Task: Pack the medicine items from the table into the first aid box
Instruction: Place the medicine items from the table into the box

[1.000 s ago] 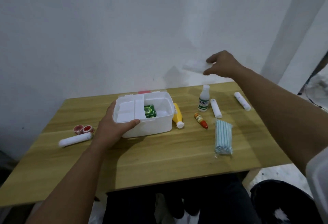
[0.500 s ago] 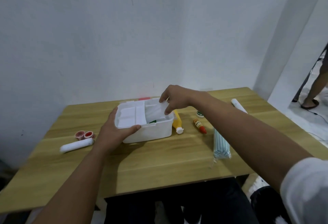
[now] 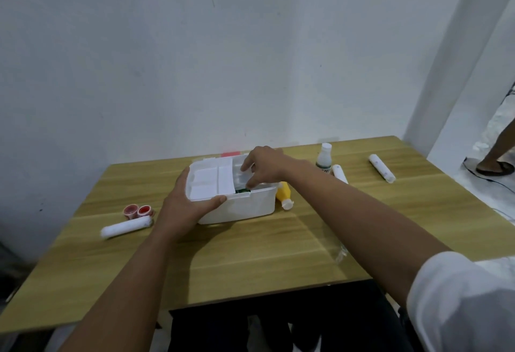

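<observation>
White-painted wall, marked with a few dark streaks near the top, backs a wooden table [image 3: 250, 254] on which the work is laid out. First aid box [image 3: 239, 206], white plastic and lidless, stands near the table's centre with a white divided tray [image 3: 211, 181] seated across its left half. Left hand [image 3: 184, 206] grips the box at its near-left corner: palm against the left wall, thumb laid along the front rim, fingers wrapped to the far side and partly hidden. Right hand [image 3: 264, 167] reaches over the open right half of the box, fingers curled downward and drawn close together, fingertips at or just inside the opening on a pale item [image 3: 242, 177]; whether that item is pinched or merely touched cannot be determined. Green packet [image 3: 242, 190] is visible inside the box, just beneath the right hand. Yellow bottle [image 3: 283, 194] lies on its side touching the box's right wall, white cap toward the viewer. White bottle [image 3: 324, 156] stands upright beyond the right forearm, with one white roll [image 3: 339, 173] just beside it and a second white roll [image 3: 381, 168] well apart to the right. Left of the box lie a third white roll [image 3: 125, 227] and, near it, two small red-topped pots [image 3: 138, 211] touching one another.
</observation>
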